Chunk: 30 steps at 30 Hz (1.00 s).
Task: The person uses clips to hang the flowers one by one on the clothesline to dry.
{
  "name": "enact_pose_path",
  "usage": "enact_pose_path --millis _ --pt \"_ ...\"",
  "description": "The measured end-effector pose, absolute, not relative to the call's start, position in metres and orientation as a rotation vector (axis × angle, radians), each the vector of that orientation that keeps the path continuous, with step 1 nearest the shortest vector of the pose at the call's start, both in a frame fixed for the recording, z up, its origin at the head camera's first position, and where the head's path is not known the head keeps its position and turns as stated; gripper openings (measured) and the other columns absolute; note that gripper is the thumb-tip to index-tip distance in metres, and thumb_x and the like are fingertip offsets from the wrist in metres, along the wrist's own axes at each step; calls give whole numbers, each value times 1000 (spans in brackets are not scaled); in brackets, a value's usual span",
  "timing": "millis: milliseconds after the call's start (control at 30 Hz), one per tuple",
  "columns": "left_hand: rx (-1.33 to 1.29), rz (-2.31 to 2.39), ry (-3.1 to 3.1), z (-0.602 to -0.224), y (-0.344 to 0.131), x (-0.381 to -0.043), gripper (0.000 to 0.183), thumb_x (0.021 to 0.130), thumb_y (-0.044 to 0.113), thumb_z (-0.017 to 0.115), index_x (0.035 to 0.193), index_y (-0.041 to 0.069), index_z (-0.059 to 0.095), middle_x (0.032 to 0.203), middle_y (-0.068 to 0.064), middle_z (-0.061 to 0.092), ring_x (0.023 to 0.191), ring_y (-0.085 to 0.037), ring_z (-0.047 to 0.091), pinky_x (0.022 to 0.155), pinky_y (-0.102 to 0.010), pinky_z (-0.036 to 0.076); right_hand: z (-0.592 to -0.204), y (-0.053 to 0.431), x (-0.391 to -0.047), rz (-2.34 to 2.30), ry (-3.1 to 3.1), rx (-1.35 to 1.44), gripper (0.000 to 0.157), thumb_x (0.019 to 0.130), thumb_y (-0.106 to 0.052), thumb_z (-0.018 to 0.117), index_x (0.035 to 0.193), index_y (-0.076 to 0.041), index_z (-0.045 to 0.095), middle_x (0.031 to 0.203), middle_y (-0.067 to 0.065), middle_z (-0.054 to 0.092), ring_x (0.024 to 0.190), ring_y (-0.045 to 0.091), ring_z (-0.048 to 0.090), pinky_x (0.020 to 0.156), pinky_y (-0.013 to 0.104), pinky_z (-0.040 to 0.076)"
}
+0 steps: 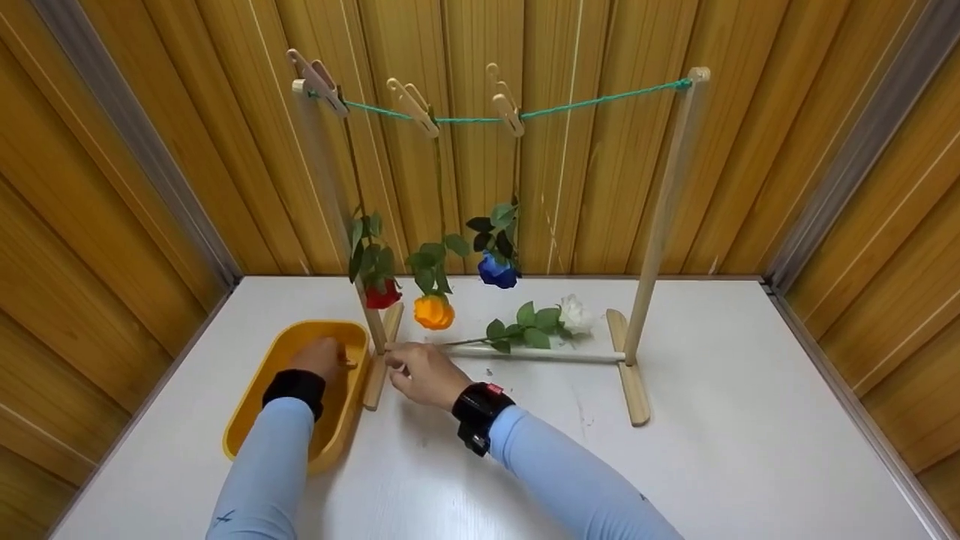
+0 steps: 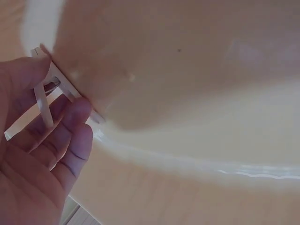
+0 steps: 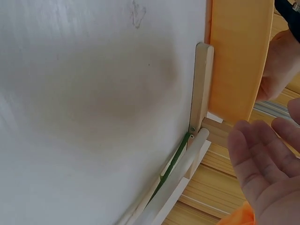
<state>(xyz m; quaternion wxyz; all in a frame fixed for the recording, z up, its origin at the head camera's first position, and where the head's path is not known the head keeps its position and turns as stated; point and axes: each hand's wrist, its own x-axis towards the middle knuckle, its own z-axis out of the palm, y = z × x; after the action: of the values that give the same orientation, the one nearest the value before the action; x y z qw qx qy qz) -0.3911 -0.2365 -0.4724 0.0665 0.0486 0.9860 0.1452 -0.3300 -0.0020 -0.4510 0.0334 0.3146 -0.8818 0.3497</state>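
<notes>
My left hand (image 1: pixel 319 358) is down inside the yellow basin (image 1: pixel 234 409). In the left wrist view its thumb and curled fingers pinch a pale clothespin (image 2: pixel 68 89). My right hand (image 1: pixel 431 373) hovers by the lower left corner of the wooden stand (image 1: pixel 651 300), above the crossbar. Its fingers (image 3: pixel 267 154) look loosely extended in the right wrist view, with nothing between them. A white rose (image 1: pixel 574 315) lies along the crossbar, its green stem (image 3: pixel 171 164) ending near that corner.
From the green cord (image 1: pixel 600 100), pale clothespins (image 1: pixel 414 109) hold a red rose (image 1: pixel 383 294), an orange rose (image 1: pixel 434 312) and a blue rose (image 1: pixel 498 271) upside down. Wood-patterned walls (image 1: pixel 847 187) surround the white table (image 1: pixel 750 420).
</notes>
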Motion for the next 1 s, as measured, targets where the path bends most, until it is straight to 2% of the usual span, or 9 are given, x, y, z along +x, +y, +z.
enact_pose_path --millis 133,267,367,433,533,600,700,833,1000 --pt "134 433 2960 -466 -237 -389 17 99 3 65 111 -5 74 101 -18 74 81 -29 61 91 -51 56 -451 -2 -330 1091 -2717 961 22 99 -6 62 118 -2 74 144 11 61 117 22 68 101 26 52" --pt "100 420 2967 -454 -234 -384 20 100 9 67 111 -6 73 95 -18 72 78 -30 61 89 -50 57 -451 1 -330 1126 -2719 957 24 99 -6 62 120 -2 73 143 9 63 111 20 70 97 25 53" --pt "137 364 3054 -443 -230 -378 21 98 10 69 106 -9 72 90 -19 70 75 -30 59 84 -50 57 -450 6 -330 1143 -2720 955 24 100 -6 62 121 -1 73 131 12 70 102 20 71 90 24 56" --pt "154 339 3120 -436 -226 -374 20 96 9 69 100 -10 72 84 -18 67 70 -29 57 74 -46 57 -451 11 -330 1147 -2712 958 24 99 -5 62 121 -1 73 122 14 72 97 21 71 86 24 57" --pt "171 363 3194 -427 -220 -364 19 94 9 69 84 -7 70 68 -11 55 62 -26 51 59 -38 47 -452 18 -331 1150 -2693 957 24 99 -5 63 120 0 73 113 16 73 93 22 71 84 25 57" --pt "170 401 3198 -422 -217 -358 25 94 10 68 73 -3 66 61 -5 44 57 -23 45 54 -33 39 -454 24 -331 1170 -2686 945 23 99 -5 63 119 0 73 112 16 73 92 22 70 84 26 57" --pt "173 455 3182 -415 -211 -350 32 94 12 68 64 3 61 57 -1 33 53 -21 40 53 -30 33 -456 32 -332 1210 -2675 917 21 99 -5 63 117 0 73 112 16 72 92 22 69 84 27 57" --pt "152 558 3156 -405 -202 -342 24 93 12 69 72 1 66 58 -3 38 56 -22 44 54 -30 35 -459 44 -333 1276 -2643 892 22 99 -4 62 118 1 73 113 18 72 93 24 70 85 30 58" --pt "181 710 3152 -397 -187 -331 14 91 11 74 84 -1 74 65 -6 52 63 -24 51 57 -31 40 -462 61 -331 1348 -2595 855 23 99 -3 63 120 2 72 114 19 72 95 27 70 86 36 59"
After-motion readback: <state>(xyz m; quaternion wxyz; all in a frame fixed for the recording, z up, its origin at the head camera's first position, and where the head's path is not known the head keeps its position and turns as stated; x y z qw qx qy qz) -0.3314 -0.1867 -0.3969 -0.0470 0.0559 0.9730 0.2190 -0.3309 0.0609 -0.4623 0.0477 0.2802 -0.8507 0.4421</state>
